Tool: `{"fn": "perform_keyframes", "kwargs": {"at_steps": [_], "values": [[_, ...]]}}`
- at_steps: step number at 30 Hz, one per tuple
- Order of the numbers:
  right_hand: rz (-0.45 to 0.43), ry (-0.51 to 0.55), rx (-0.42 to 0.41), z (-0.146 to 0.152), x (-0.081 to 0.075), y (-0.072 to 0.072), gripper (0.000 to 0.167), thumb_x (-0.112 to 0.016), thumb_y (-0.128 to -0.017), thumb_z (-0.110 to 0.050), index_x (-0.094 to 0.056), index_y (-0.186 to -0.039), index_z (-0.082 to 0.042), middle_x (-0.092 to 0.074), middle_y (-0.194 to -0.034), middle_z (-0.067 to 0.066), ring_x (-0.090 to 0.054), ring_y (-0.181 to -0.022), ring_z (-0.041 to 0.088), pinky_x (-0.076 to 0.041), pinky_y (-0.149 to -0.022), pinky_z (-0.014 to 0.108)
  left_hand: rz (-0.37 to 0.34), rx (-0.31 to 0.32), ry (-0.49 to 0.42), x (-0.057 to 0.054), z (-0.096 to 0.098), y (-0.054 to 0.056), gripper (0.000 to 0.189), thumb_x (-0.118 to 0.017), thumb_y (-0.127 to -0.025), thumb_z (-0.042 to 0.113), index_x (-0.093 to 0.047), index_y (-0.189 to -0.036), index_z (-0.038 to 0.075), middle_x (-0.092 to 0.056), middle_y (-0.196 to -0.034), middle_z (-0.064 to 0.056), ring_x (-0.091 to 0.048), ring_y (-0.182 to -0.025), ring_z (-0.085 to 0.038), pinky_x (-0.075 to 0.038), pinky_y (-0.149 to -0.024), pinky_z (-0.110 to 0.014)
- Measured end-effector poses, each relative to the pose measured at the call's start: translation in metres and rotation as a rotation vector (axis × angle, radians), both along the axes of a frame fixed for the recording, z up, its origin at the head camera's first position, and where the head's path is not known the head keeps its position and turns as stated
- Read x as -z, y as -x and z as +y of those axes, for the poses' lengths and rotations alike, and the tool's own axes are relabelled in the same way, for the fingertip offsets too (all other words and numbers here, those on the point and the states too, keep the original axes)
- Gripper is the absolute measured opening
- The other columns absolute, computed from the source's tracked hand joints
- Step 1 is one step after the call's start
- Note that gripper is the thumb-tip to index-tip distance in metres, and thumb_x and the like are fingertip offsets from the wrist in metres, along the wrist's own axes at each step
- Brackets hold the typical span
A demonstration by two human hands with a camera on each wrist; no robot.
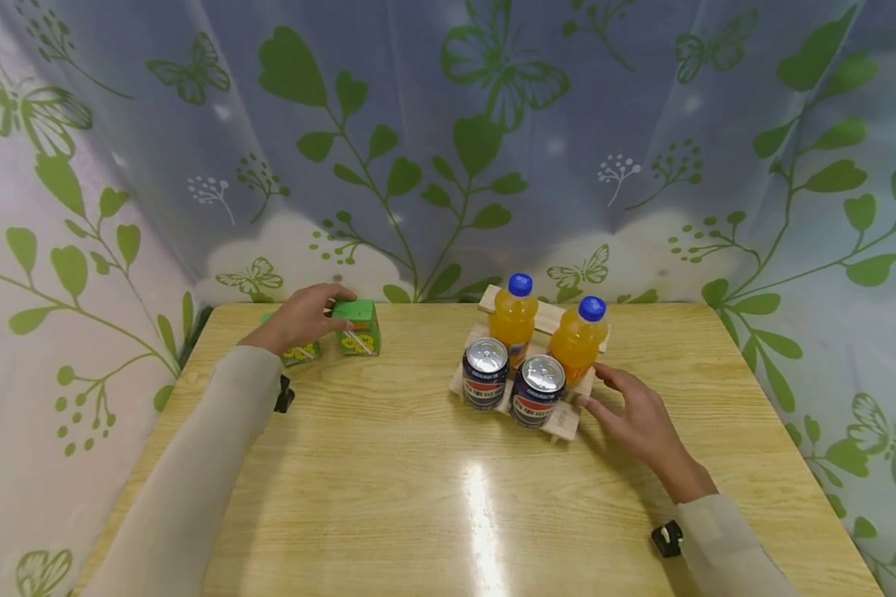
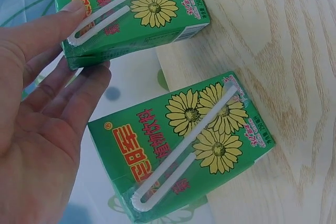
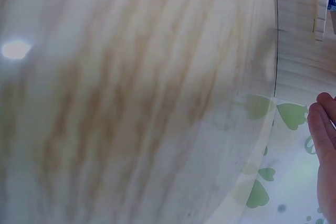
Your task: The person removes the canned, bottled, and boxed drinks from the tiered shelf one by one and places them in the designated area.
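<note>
My left hand (image 1: 308,319) grips a green drink carton (image 1: 358,328) with thumb and fingers. Its white straw and yellow flowers show in the left wrist view. A matching drink carton (image 2: 184,145) stands beside it, partly behind the hand in the head view. On the right, my right hand (image 1: 642,419) reaches to the side of a small wooden stepped rack (image 1: 563,421), thumb and fingertips at its edge. Two dark cola cans (image 1: 484,373) occupy the rack's front, and two orange drink bottles (image 1: 513,315) with blue caps stand behind them.
The light wooden table (image 1: 388,481) ends at a leaf-patterned curtain (image 1: 433,207) along the back and sides. Black devices sit at both wrists, one a wrist camera (image 1: 667,539) near the right sleeve. The left forearm crosses the table's left side.
</note>
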State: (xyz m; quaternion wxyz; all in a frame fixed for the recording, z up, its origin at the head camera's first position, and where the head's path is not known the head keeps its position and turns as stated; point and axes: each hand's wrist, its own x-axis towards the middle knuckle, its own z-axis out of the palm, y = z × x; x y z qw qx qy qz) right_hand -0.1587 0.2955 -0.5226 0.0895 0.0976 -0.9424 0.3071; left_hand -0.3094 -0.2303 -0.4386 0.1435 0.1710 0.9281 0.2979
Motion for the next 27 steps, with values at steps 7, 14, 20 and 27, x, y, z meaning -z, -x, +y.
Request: {"fn": "perform_keyframes", "kwargs": {"at_steps": [7, 14, 20, 27], "values": [[-0.001, -0.005, 0.006, 0.0, -0.002, -0.001, 0.061, -0.08, -0.102, -0.026, -0.059, -0.151, 0.004, -0.065, -0.147, 0.029, -0.067, -0.127, 0.051, -0.054, -0.107, 0.07, -0.016, 0.006, -0.006, -0.003, 0.001, -0.002, 0.056, -0.073, -0.106, 0.011, -0.052, -0.156, 0.001, -0.052, -0.158, -0.025, -0.056, -0.142, -0.049, -0.056, -0.109, -0.059], [-0.036, -0.012, 0.005, -0.001, -0.002, 0.0, 0.063, -0.078, -0.104, -0.029, -0.057, -0.153, 0.004, -0.063, -0.148, 0.03, -0.065, -0.131, 0.052, -0.052, -0.109, 0.071, -0.01, 0.021, 0.009, -0.001, -0.001, -0.002, 0.06, -0.074, -0.105, 0.013, -0.05, -0.158, 0.0, -0.052, -0.158, -0.025, -0.055, -0.142, -0.048, -0.055, -0.11, -0.06], [-0.056, -0.012, 0.006, 0.0, -0.002, 0.0, 0.065, -0.077, -0.104, -0.031, -0.055, -0.154, 0.004, -0.062, -0.15, 0.03, -0.064, -0.133, 0.052, -0.051, -0.111, 0.071, 0.027, 0.061, 0.032, -0.003, -0.001, -0.002, 0.062, -0.075, -0.104, 0.013, -0.05, -0.159, 0.0, -0.054, -0.158, -0.024, -0.056, -0.14, -0.045, -0.052, -0.112, -0.062], [-0.041, -0.01, 0.009, 0.001, -0.001, 0.0, 0.064, -0.077, -0.104, -0.029, -0.056, -0.154, 0.005, -0.063, -0.149, 0.03, -0.064, -0.132, 0.052, -0.051, -0.111, 0.071, 0.057, 0.11, 0.046, -0.011, 0.0, -0.002, 0.065, -0.076, -0.105, 0.021, -0.049, -0.162, 0.003, -0.048, -0.166, -0.021, -0.048, -0.15, -0.045, -0.042, -0.123, -0.066]]}}
